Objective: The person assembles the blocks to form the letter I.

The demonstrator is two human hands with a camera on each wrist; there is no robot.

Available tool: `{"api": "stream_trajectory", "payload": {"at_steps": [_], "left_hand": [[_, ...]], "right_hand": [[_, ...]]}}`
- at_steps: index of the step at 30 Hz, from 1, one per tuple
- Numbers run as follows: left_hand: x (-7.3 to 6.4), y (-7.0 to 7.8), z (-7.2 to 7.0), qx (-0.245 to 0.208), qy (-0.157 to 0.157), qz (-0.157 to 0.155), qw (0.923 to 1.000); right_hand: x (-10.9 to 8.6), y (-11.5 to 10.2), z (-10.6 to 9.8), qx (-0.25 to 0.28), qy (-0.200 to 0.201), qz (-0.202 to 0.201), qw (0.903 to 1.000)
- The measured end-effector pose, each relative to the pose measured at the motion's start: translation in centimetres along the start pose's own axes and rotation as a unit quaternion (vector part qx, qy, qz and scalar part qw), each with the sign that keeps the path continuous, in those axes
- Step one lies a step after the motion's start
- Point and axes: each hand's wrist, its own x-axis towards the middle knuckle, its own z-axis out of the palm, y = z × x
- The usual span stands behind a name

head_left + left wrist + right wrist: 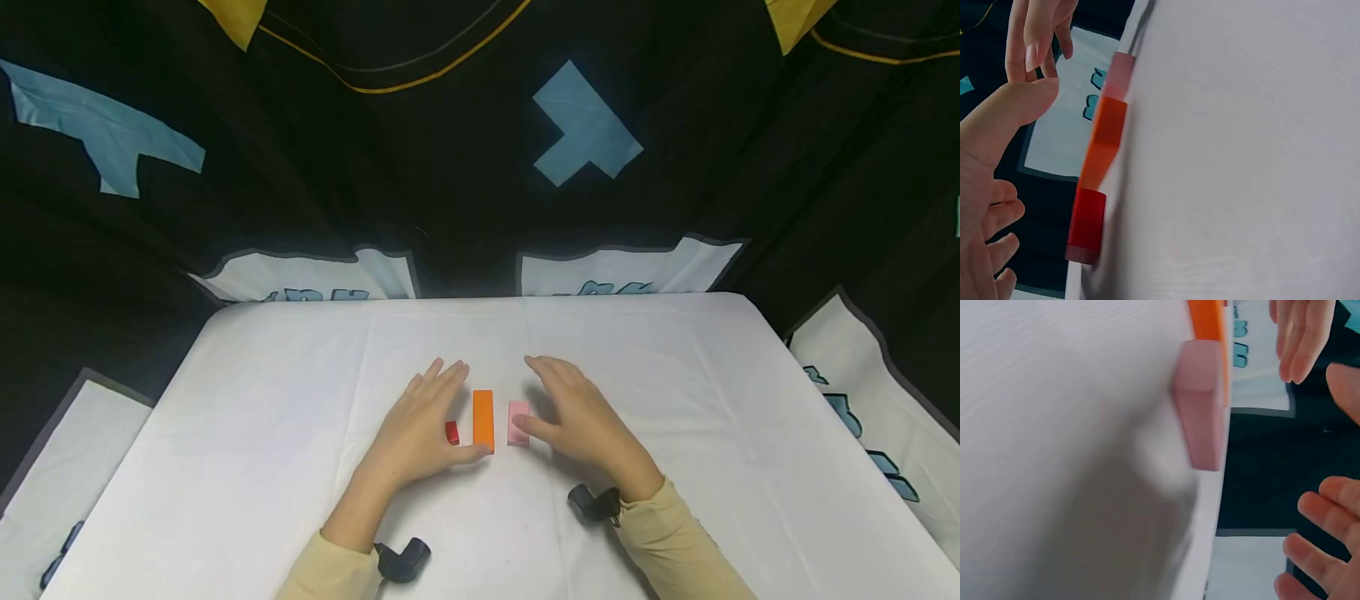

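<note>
Three blocks lie on the white tabletop: a red block (pixel 452 432), a longer orange block (pixel 483 417) and a pink block (pixel 517 423). My left hand (pixel 422 425) is spread above the red and orange blocks and partly hides the red one. Over the right side of the pink block hovers my right hand (pixel 581 412), its thumb overlapping that block in the head view. In the left wrist view the red block (pixel 1087 225), orange block (pixel 1105 137) and pink block (pixel 1120 75) appear in a row, with the fingers apart from them. Neither hand holds anything.
The white cloth-covered table (pixel 225 433) spreads around the hands. Behind it hangs a dark curtain (pixel 450 183) with blue and yellow shapes. A black wrist device (pixel 403 560) is on the left wrist, another black wrist device (pixel 594 503) on the right.
</note>
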Motion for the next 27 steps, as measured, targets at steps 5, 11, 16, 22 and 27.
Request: {"api": "stream_trajectory", "payload": {"at_steps": [5, 11, 16, 22, 27], "left_hand": [[0.2, -0.3, 0.6, -0.01, -0.017, 0.003, 0.9998], [0.5, -0.5, 0.9, -0.018, -0.035, 0.013, 0.9992], [0.9, -0.8, 1.2, -0.021, -0.04, 0.028, 0.9986], [1.2, -1.0, 1.6, -0.031, -0.048, 0.029, 0.9979], [1.5, -1.2, 2.0, -0.035, -0.055, 0.033, 0.9973]], "right_hand": [[-0.3, 0.7, 0.6, 0.014, -0.021, 0.001, 0.9997], [-0.4, 1.4, 1.2, 0.022, -0.021, -0.018, 0.9994], [-0.4, 1.9, 1.6, 0.02, -0.022, -0.036, 0.9989], [-0.4, 2.3, 1.9, 0.027, -0.034, -0.041, 0.9982], [-0.4, 2.5, 2.2, 0.027, -0.044, -0.043, 0.9977]]}}
